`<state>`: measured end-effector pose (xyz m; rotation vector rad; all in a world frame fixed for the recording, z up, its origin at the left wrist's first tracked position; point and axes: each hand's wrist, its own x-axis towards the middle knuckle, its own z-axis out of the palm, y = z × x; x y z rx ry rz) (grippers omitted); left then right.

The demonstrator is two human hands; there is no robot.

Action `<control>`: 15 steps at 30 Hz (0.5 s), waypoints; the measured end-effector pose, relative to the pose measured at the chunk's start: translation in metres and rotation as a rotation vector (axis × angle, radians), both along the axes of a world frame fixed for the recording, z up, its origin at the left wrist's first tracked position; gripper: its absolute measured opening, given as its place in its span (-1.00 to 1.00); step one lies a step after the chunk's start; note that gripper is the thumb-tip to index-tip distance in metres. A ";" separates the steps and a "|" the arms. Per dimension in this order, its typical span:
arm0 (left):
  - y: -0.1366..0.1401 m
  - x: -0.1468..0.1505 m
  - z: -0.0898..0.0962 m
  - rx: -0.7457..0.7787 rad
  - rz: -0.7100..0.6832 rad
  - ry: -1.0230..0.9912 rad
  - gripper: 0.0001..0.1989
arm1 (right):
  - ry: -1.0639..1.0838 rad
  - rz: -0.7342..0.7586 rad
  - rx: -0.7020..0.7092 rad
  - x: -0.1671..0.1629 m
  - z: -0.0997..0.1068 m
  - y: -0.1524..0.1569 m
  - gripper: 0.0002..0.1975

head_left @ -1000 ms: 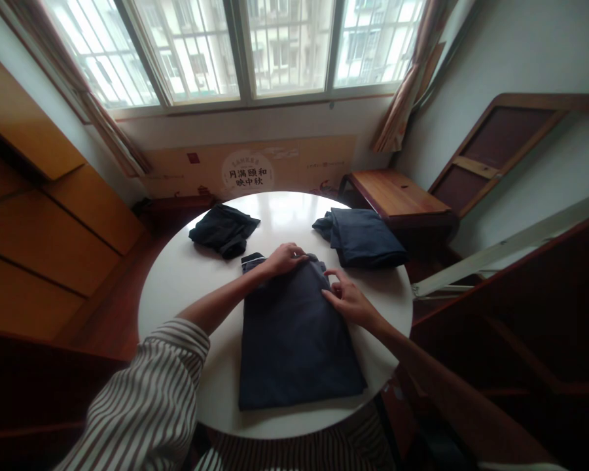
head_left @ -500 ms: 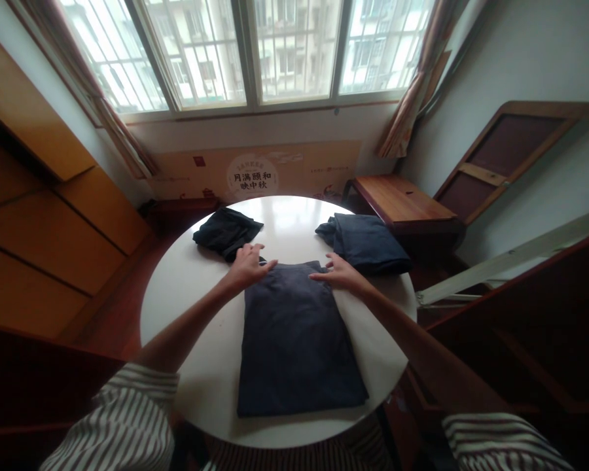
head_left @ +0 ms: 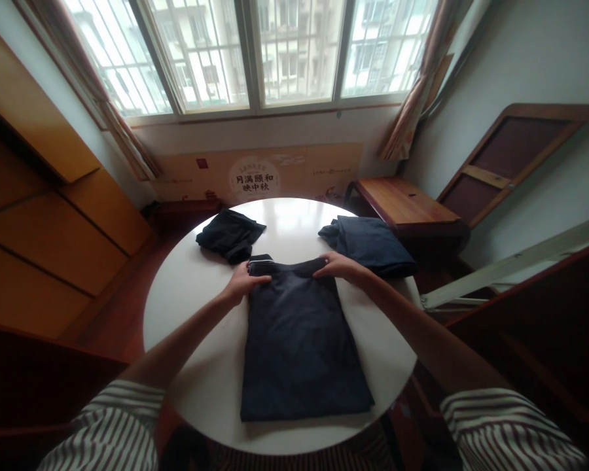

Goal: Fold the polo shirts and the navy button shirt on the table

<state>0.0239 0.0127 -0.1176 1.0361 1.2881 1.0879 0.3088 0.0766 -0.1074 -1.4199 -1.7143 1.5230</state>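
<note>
The folded navy garment (head_left: 302, 343) lay on the tabletop's (head_left: 207, 387) near half, fingers of the left hand (head_left: 238, 286) and right hand (head_left: 342, 267) pinching its far corners. Even tension seemed the way to keep that edge straight.

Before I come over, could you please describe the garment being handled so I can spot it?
Find the round white table near the barred window. On its near side lies a dark blue folded garment. Unlike the black bundle and navy bundle beyond, the left hand and right hand touch it.
</note>
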 end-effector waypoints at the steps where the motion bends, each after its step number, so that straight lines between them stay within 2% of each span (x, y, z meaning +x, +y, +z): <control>1: 0.003 0.002 -0.003 0.023 0.040 -0.001 -0.28 | 0.031 0.000 -0.036 0.001 0.001 -0.001 -0.72; 3: 0.007 0.003 -0.009 0.012 0.053 -0.031 -0.27 | 0.082 -0.016 -0.091 0.002 0.003 -0.004 -0.72; 6: 0.015 0.003 -0.010 -0.038 -0.027 -0.105 -0.30 | 0.141 -0.040 -0.128 0.002 0.008 -0.005 -0.68; 9: 0.033 0.006 0.011 0.070 -0.055 -0.161 -0.36 | 0.198 -0.082 -0.083 0.005 0.024 -0.001 -0.64; 11: 0.051 0.009 0.040 0.261 -0.060 -0.184 -0.39 | 0.239 -0.132 0.108 0.009 0.046 0.005 -0.60; 15: 0.084 0.016 0.118 0.791 0.002 -0.049 -0.44 | 0.240 -0.174 0.783 0.016 0.109 0.016 -0.58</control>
